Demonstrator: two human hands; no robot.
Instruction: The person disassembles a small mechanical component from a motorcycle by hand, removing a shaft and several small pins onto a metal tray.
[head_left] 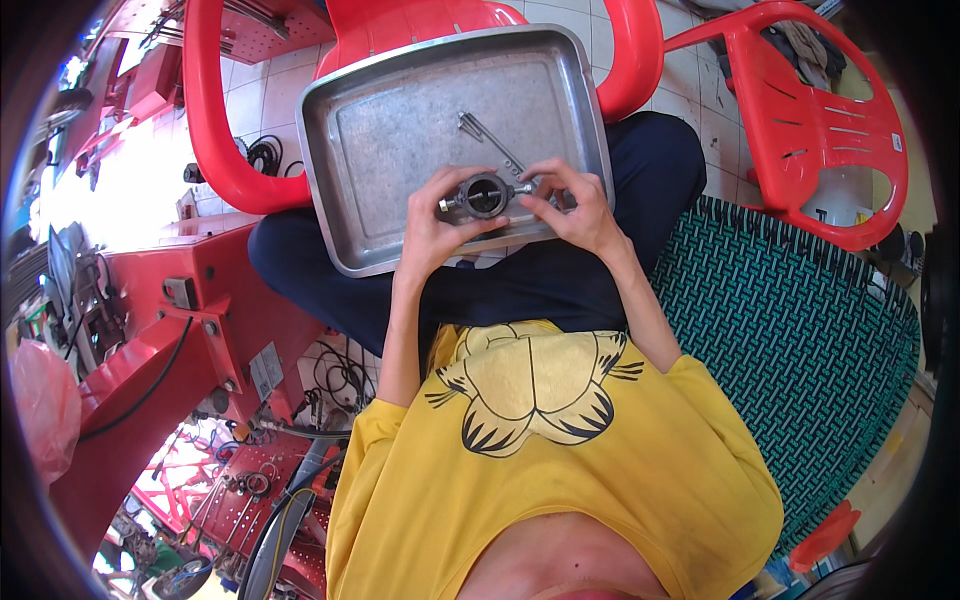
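Observation:
My left hand point(430, 218) grips a dark metal ring-shaped part point(485, 197) between thumb and fingers, over the near side of a metal tray. A thin rod crosses inside the ring, and a silver end sticks out at its left. My right hand point(578, 208) pinches a silver bolt point(524, 188) at the ring part's right side; the fingertips hide some of it. Just beyond my hands, long thin bolts point(490, 138) lie in the tray point(430, 90). Small nuts point(511, 167) lie beside them, close to my right fingers.
The tray rests on a red plastic chair point(225, 130) and against my legs. Another red chair point(815, 130) stands at far right, by a green-black woven seat point(780, 330). A red metal frame point(180, 330) and cables point(345, 380) are at left. Dark coiled parts point(263, 155) lie on the tiles.

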